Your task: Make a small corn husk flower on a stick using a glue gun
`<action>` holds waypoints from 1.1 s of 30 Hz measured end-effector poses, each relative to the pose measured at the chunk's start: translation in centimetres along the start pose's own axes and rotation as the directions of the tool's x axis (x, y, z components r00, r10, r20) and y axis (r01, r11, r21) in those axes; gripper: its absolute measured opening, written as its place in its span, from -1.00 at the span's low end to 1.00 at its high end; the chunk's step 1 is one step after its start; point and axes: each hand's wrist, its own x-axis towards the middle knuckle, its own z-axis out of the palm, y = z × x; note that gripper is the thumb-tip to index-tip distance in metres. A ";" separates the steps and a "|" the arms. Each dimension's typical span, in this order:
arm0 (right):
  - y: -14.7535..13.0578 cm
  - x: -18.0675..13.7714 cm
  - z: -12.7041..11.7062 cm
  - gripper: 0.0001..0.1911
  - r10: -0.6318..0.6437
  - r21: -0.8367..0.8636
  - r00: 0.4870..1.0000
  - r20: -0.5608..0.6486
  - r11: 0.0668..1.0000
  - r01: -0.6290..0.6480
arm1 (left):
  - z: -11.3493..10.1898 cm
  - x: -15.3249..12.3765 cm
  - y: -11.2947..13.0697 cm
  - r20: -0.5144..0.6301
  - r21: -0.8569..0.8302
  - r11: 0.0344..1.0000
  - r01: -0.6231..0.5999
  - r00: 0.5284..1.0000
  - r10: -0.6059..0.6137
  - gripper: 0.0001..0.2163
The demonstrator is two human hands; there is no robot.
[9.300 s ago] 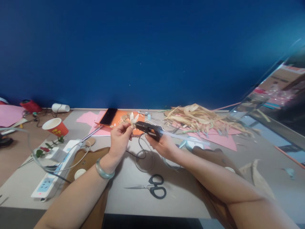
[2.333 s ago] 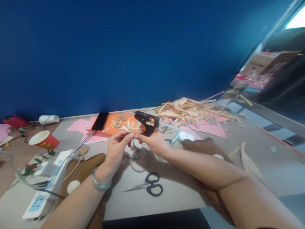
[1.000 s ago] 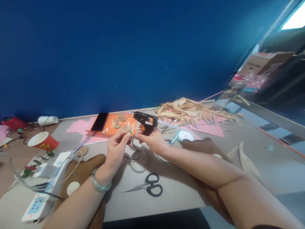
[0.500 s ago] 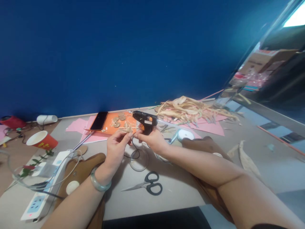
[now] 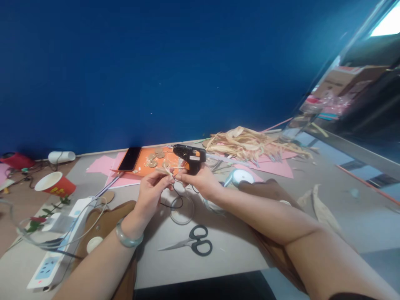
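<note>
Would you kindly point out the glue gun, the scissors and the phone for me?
Glue gun (image 5: 190,154): head view, on its black body.
Scissors (image 5: 191,240): head view, near the pivot.
Phone (image 5: 130,158): head view, on its dark screen.

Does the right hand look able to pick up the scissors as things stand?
Probably not straight away: the right hand is holding the glue gun. The way itself looks free, though; nothing covers the scissors on the table.
</note>
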 end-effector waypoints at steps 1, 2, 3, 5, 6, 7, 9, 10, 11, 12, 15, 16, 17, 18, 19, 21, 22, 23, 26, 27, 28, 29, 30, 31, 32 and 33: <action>0.0 0.0 0.0 -0.66 0.003 -0.006 1.000 0.007 1.000 -0.003 | 0.0 0.0 0.0 0.008 -0.017 1.000 0.011 1.000 -0.011 -0.84; 0.1 0.0 -0.1 -0.67 0.005 -0.009 1.000 0.014 1.000 -0.005 | 0.1 -0.1 0.0 0.015 -0.025 1.000 0.015 1.000 -0.015 -0.84; 0.1 0.0 -0.1 -0.67 0.004 -0.010 1.000 0.021 1.000 -0.004 | 0.1 -0.1 0.0 0.020 -0.024 1.000 0.012 1.000 -0.011 -0.84; 0.2 0.0 -0.1 -0.69 0.002 -0.003 0.999 0.036 1.000 -0.002 | 0.1 -0.1 0.0 0.016 0.003 1.000 -0.010 1.000 0.010 -0.84; 0.2 -0.1 -0.1 -0.69 0.004 0.006 0.999 0.040 1.000 -0.004 | 0.1 -0.1 -0.1 0.006 0.023 1.000 -0.018 1.000 0.018 -0.85; 0.2 -0.1 -0.1 -0.69 0.009 0.017 0.999 0.042 1.000 -0.009 | 0.1 -0.2 -0.1 -0.005 0.046 0.999 -0.022 1.000 0.022 -0.84; 0.2 0.0 0.0 -0.68 0.022 0.040 0.999 0.037 0.999 -0.023 | 0.0 -0.1 -0.3 -0.025 0.086 0.996 -0.017 0.999 0.020 -0.82; 0.2 0.0 0.0 -0.67 0.027 0.050 0.999 0.030 0.998 -0.028 | 0.0 -0.1 -0.3 -0.031 0.101 0.995 -0.015 0.999 0.018 -0.81; 0.2 0.0 0.1 -0.66 0.031 0.057 0.999 0.021 0.998 -0.032 | 0.0 -0.1 -0.4 -0.032 0.111 0.994 -0.014 0.999 0.018 -0.81; 0.1 0.0 0.1 -0.65 0.033 0.062 0.999 0.011 0.998 -0.034 | 0.0 -0.1 -0.5 -0.029 0.119 0.993 -0.016 0.999 0.019 -0.80; 0.0 0.0 0.2 -0.64 0.039 0.063 0.999 -0.009 0.997 -0.038 | 0.0 -0.1 -0.6 -0.019 0.132 0.991 -0.023 0.999 0.026 -0.78; -0.1 -0.1 0.3 -0.64 0.042 0.061 0.999 -0.007 0.997 -0.041 | 0.1 -0.1 -0.6 -0.014 0.136 0.990 -0.025 1.000 0.027 -0.78; -0.2 -0.1 0.3 -0.65 0.046 0.061 0.999 -0.004 0.997 -0.046 | 0.1 -0.1 -0.6 -0.009 0.140 0.990 -0.028 1.000 0.029 -0.77; -0.4 -0.1 0.3 -0.65 0.051 0.060 0.999 0.000 0.997 -0.051 | 0.2 -0.2 -0.7 -0.005 0.142 0.989 -0.032 0.999 0.033 -0.76; -0.5 -0.2 0.4 -0.66 0.057 0.060 0.998 0.004 0.997 -0.057 | 0.2 -0.2 -0.7 -0.001 0.145 0.989 -0.037 0.999 0.037 -0.76; -0.6 -0.2 0.4 -0.67 0.065 0.073 0.998 0.009 0.995 -0.066 | 0.3 -0.2 -0.6 0.003 0.152 0.987 -0.043 0.999 0.043 -0.75; -0.6 -0.2 0.4 -0.68 0.068 0.081 0.998 0.010 0.994 -0.068 | 0.4 -0.2 -0.6 0.002 0.155 0.987 -0.044 0.999 0.045 -0.75; -0.6 -0.3 0.4 -0.70 0.070 0.085 0.998 0.011 0.994 -0.070 | 0.4 -0.3 -0.6 0.002 0.158 0.987 -0.043 0.999 0.043 -0.75; -0.5 -0.2 0.4 -0.71 0.073 0.079 0.997 -0.006 0.994 -0.073 | 0.6 -0.3 -0.3 0.000 0.153 0.988 -0.034 0.999 0.034 -0.76; -0.5 -0.2 0.4 -0.71 0.072 0.070 0.997 -0.014 0.995 -0.071 | 0.7 -0.4 -0.2 0.003 0.148 0.989 -0.029 1.000 0.028 -0.76; -0.5 -0.2 0.3 -0.71 0.069 0.064 0.997 -0.021 0.996 -0.068 | 0.7 -0.4 -0.2 0.008 0.141 0.990 -0.019 1.000 0.018 -0.77; -0.6 -0.1 0.3 -0.71 0.065 0.059 0.998 -0.027 0.996 -0.063 | 0.8 -0.4 -0.1 0.016 0.133 0.991 -0.005 1.000 0.003 -0.78; -0.7 -0.1 0.2 -0.71 0.060 0.056 0.998 -0.031 0.997 -0.058 | 0.8 -0.4 -0.1 0.028 0.121 0.993 0.012 0.999 -0.016 -0.78; -0.9 0.0 0.1 -0.71 0.051 0.053 0.998 -0.031 0.997 -0.049 | 0.9 -0.3 -0.1 0.043 0.105 0.994 0.033 0.998 -0.038 -0.77; -1.0 0.0 0.0 -0.72 0.041 0.049 0.999 -0.030 0.998 -0.039 | 0.9 -0.3 -0.1 0.059 0.085 0.995 0.055 0.996 -0.060 -0.74; -1.2 0.1 -0.1 -0.72 0.032 0.042 0.999 -0.028 0.999 -0.031 | 0.8 -0.2 -0.1 0.070 0.060 0.995 0.079 0.994 -0.083 -0.70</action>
